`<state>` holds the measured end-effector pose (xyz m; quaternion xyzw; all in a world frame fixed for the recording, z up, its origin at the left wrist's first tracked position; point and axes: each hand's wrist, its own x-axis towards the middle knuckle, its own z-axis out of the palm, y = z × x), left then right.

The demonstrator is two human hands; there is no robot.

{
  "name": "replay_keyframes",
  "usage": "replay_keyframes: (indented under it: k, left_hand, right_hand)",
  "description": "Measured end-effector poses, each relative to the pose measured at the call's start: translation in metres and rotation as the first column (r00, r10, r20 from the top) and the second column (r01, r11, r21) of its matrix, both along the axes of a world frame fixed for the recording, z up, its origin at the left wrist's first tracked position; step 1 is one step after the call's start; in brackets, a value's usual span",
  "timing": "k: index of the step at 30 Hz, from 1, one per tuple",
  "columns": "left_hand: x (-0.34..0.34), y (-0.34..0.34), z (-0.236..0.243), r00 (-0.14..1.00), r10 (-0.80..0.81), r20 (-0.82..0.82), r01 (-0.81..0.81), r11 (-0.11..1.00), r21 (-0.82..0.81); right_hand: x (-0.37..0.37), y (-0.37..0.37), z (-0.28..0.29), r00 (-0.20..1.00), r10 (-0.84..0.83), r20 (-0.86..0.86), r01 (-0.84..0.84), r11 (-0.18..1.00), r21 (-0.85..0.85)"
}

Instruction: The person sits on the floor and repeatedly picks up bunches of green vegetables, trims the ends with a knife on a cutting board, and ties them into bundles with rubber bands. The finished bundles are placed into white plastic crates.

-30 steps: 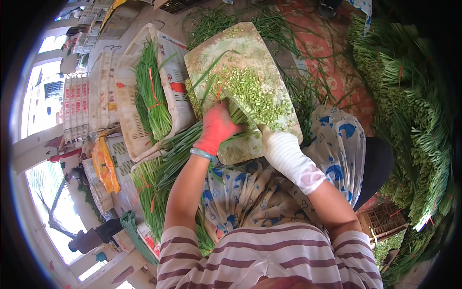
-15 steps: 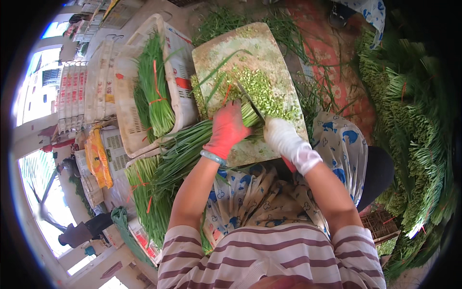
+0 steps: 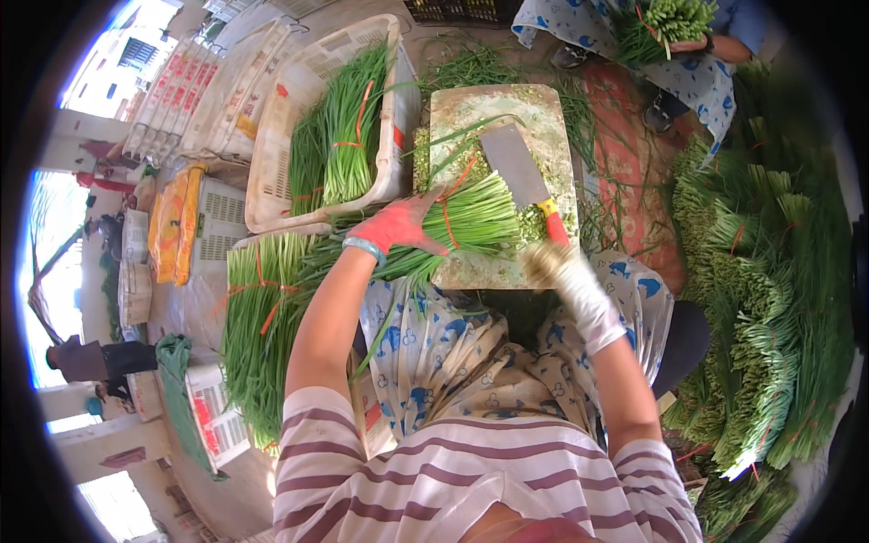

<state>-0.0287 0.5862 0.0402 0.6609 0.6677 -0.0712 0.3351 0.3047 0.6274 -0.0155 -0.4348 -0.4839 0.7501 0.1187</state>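
Observation:
My left hand (image 3: 398, 226), in a red glove, grips a banded bundle of green stalks (image 3: 484, 213), fingers and thumb over it, pale cut ends pointing right across a stained cutting board (image 3: 534, 104). A cleaver (image 3: 514, 161) with a red-and-yellow handle lies on the board, right of the bundle, among chopped bits. My right hand (image 3: 557, 271), in a white glove with soiled fingers, is just below the handle, apparently apart from it, too blurred to tell its finger shape.
A plastic crate (image 3: 262, 195) of bundles stands upper left, more bundles (image 3: 258, 335) below it. Piled greens (image 3: 751, 317) fill the right. Another person (image 3: 733, 32) holds a bundle at top right; a second person (image 3: 81, 357) is far left. Loose leaves (image 3: 462, 63) litter the floor.
The cleaver has left my right hand and lies higher on the board; that hand has moved down from the bundle's cut ends. The view has shifted, showing more of the other person at top right.

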Motion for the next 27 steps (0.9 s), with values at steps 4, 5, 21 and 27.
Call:
replay_keyframes:
  k: [4,5,21,27]
  left_hand:
    - [0.018,-0.012,0.0,0.999,-0.035,-0.017,0.037,0.985,0.166]
    - [0.024,-0.011,0.0,1.0,-0.029,0.01,0.027,0.981,0.191]
    - [0.074,-0.078,0.198,0.973,-0.019,0.231,-0.232,-0.036,0.972]
    - [0.134,-0.044,0.192,0.696,-0.417,0.584,-0.598,0.113,0.793]
  right_hand:
    - [-0.05,-0.079,-0.018,0.919,-0.173,-0.353,0.028,0.925,-0.38]
    - [-0.068,-0.082,-0.03,0.874,-0.33,-0.357,0.166,0.893,-0.418]
    - [-0.092,-0.019,0.135,0.361,-0.459,-0.812,0.625,0.765,-0.154]
    - [-0.066,-0.02,0.216,0.466,-0.192,-0.864,0.546,0.83,0.11]
